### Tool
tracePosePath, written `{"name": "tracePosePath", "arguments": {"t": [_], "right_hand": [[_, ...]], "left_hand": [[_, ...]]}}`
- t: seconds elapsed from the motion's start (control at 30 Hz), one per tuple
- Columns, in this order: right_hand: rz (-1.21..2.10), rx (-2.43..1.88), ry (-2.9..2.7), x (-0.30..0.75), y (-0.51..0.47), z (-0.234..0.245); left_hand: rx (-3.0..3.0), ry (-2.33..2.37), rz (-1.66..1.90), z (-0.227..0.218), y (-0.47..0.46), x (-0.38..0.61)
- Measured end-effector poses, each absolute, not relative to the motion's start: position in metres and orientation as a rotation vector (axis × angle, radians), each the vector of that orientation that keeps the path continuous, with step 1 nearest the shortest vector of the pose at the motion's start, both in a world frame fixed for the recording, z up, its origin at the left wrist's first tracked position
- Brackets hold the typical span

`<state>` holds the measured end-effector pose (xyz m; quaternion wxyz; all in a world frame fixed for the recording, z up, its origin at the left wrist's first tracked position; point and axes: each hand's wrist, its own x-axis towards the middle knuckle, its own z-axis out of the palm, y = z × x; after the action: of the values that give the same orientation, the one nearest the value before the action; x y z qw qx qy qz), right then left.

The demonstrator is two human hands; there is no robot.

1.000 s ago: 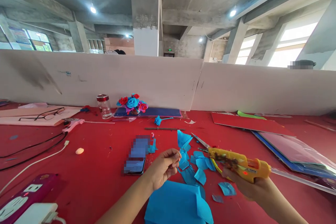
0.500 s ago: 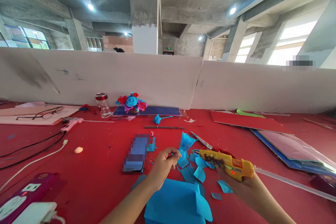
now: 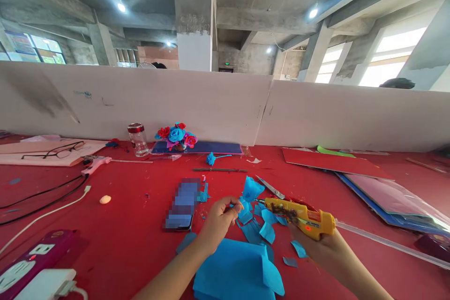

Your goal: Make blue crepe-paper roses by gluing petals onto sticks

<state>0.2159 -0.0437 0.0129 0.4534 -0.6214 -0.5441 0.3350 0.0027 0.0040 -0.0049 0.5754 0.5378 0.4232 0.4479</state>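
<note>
The left hand (image 3: 221, 225) has its thumb and forefinger pinched together on the lower end of a curled blue petal (image 3: 253, 189), which stands just above the fingertips; the exact gripping point is too small to make out. The right hand (image 3: 316, 247) is wrapped around the handle of a yellow glue gun (image 3: 304, 215), most of its fingers hidden behind it. The nozzle points at the petal's base, but whether they touch I cannot tell. Loose blue pieces (image 3: 267, 233) lie beneath, and the gun covers the handles of the scissors (image 3: 270, 187). The bottom edge cuts off the blue paper stack (image 3: 232, 267); the phone (image 3: 181, 206) screen is blurred out.
</note>
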Motion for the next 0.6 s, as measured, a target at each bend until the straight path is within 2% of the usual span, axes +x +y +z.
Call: {"name": "tracePosePath", "arguments": {"t": [0.6], "right_hand": [[0.787, -1.542, -1.306, 0.206, -0.046, 0.017]], "left_hand": [[1.233, 1.015, 1.058, -0.002, 0.003, 0.004]]}}
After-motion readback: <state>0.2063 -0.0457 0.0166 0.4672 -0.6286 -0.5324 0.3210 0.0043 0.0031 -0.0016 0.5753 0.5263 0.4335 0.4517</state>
